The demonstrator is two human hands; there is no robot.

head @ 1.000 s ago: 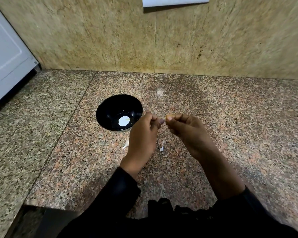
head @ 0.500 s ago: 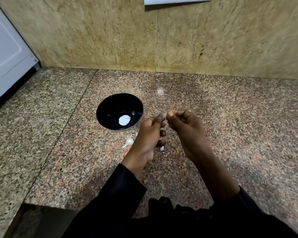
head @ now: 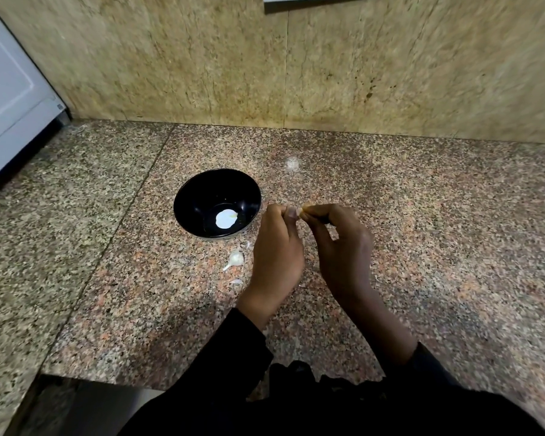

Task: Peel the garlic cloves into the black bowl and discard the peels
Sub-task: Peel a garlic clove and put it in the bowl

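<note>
1. Speckled granite worktop [head: 422,247] carries the scene: a person in dark sleeves works with both hands raised just beside the black bowl [head: 202,196], to its right.

2. The right hand [head: 337,247] pinches a small garlic clove [head: 303,209] between thumb and fingertips, its other fingers curled. Only a pale sliver of the clove shows, so how much skin remains on it cannot be told.

3. The left hand [head: 277,250] meets it fingertip to fingertip, its fingers curled in at the clove; it appears to be picking at the skin, though the exact hold is hidden behind the knuckles.

4. The step in hand is judged to be stripping this clove. Doing it well likely means a steady hold by the right hand while the left catches a loose edge with a nail and draws it away in strips, not crushing the flesh.

5. Staying close to the bowl would let the bare clove drop straight in, with skins kept outside it.

6. In the bowl there is a pale round patch [head: 225,219] at the bottom; whether it is a peeled clove or a reflection cannot be told.

7. On the worktop, just in front of the bowl, lie another garlic clove [head: 236,259] in its white skin and a few scraps of peel [head: 236,281], not yet discarded. The task looks to be at an early stage.
</note>
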